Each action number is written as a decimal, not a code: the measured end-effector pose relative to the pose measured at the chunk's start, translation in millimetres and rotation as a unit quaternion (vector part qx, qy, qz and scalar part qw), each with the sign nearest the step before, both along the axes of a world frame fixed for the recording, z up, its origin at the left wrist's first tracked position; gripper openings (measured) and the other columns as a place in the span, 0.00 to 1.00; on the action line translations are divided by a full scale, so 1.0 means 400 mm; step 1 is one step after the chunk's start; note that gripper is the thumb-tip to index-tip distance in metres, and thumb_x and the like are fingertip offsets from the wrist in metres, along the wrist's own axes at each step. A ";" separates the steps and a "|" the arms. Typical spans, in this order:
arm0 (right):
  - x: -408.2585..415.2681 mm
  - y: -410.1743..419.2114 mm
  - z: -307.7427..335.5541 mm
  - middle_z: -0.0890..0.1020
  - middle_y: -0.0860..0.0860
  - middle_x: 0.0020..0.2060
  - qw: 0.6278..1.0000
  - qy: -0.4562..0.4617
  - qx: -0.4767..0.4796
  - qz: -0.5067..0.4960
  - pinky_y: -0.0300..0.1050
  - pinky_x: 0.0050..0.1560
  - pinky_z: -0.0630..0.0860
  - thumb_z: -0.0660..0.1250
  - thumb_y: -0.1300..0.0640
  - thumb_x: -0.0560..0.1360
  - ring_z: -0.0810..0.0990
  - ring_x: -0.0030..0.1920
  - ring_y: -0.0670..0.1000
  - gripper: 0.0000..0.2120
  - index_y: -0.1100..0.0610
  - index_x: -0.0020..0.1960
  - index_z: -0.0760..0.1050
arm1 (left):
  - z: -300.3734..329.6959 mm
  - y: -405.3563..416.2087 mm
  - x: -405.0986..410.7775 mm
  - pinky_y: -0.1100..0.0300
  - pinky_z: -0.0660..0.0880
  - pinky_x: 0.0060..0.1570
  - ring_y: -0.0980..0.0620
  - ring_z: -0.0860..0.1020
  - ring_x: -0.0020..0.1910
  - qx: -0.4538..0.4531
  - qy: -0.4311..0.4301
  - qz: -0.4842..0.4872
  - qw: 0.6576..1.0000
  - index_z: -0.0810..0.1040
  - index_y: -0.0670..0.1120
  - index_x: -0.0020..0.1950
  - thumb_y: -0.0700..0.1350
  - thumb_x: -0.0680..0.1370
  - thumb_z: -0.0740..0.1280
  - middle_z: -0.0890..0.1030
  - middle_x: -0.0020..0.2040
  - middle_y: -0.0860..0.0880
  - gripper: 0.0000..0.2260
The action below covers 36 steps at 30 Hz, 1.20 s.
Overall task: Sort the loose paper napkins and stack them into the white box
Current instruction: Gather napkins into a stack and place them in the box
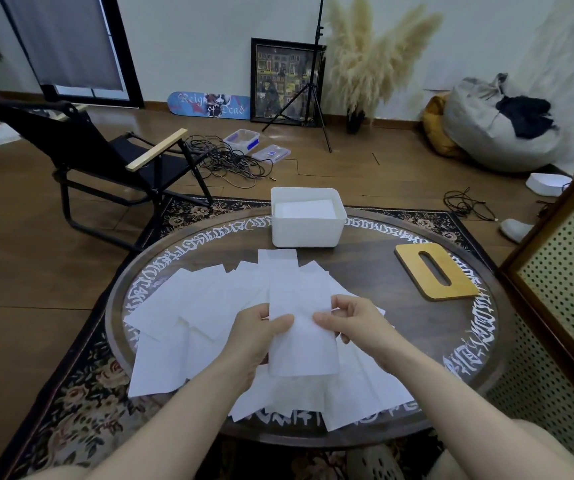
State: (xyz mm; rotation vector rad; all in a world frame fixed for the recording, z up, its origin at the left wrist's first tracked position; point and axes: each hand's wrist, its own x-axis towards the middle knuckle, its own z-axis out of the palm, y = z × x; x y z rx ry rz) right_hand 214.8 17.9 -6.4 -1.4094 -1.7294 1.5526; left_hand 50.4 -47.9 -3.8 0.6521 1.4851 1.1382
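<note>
Up between both hands, one napkin [301, 327] is held lengthwise above the loose pile [209, 306], its far end pointing toward the box [306, 233]. Left hand [258, 336] pinches its left edge, thumb lying flat on top and the other fingers curled out of sight beneath the sheet. Right hand [351, 322] pinches the right edge, thumb tip on the paper and forefinger bent above it; its remaining fingers are loosely curled, and whether they touch the sheets below I cannot tell. Under and around the fingers the other napkins fan out, overlapping, across the near half of the round table [400, 271], a few hanging past its near rim. Beyond the fingertips, well apart, the white box stands at the table's far edge with flat white napkins already inside. Right of the right hand, apart from the pile, lies a wooden lid [452, 278] with a slot. Past the table to the left stands a black chair [112, 161]
</note>
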 end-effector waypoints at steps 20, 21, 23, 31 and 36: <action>0.191 0.070 -0.069 0.73 0.49 0.58 0.908 -0.388 0.141 0.075 0.49 0.60 0.72 0.70 0.49 0.73 0.70 0.60 0.51 0.22 0.50 0.65 0.71 | -0.017 0.003 -0.046 0.57 0.77 0.40 0.47 0.80 0.42 0.017 0.051 0.054 0.997 0.80 0.47 0.46 0.34 0.77 0.66 0.83 0.45 0.48 0.09; 0.190 0.070 -0.073 0.72 0.50 0.60 0.902 -0.402 0.135 0.084 0.50 0.61 0.71 0.71 0.48 0.73 0.68 0.62 0.51 0.23 0.50 0.66 0.70 | -0.017 0.005 -0.044 0.57 0.77 0.39 0.47 0.80 0.42 0.017 0.052 0.051 0.997 0.80 0.48 0.46 0.34 0.77 0.66 0.83 0.45 0.48 0.09; 0.186 0.070 -0.078 0.72 0.50 0.59 0.897 -0.417 0.123 0.079 0.50 0.61 0.72 0.71 0.46 0.72 0.69 0.61 0.51 0.23 0.51 0.63 0.70 | -0.014 0.007 -0.037 0.58 0.76 0.37 0.48 0.80 0.41 0.018 0.055 0.044 0.997 0.80 0.48 0.46 0.34 0.77 0.65 0.82 0.44 0.49 0.09; 0.121 0.020 -0.102 0.76 0.48 0.38 0.883 -0.449 0.103 0.094 0.42 0.37 0.67 0.69 0.41 0.69 0.74 0.41 0.49 0.19 0.55 0.41 0.69 | -0.008 0.008 -0.027 0.57 0.77 0.39 0.48 0.80 0.42 0.015 0.057 0.031 0.998 0.79 0.47 0.46 0.34 0.77 0.65 0.82 0.45 0.48 0.09; 0.109 0.015 -0.115 0.75 0.48 0.35 0.877 -0.458 0.107 0.095 0.41 0.33 0.64 0.67 0.46 0.71 0.73 0.37 0.49 0.14 0.55 0.39 0.68 | -0.002 0.004 -0.028 0.58 0.77 0.39 0.49 0.80 0.42 0.021 0.059 0.024 0.998 0.79 0.48 0.44 0.34 0.77 0.64 0.82 0.45 0.49 0.10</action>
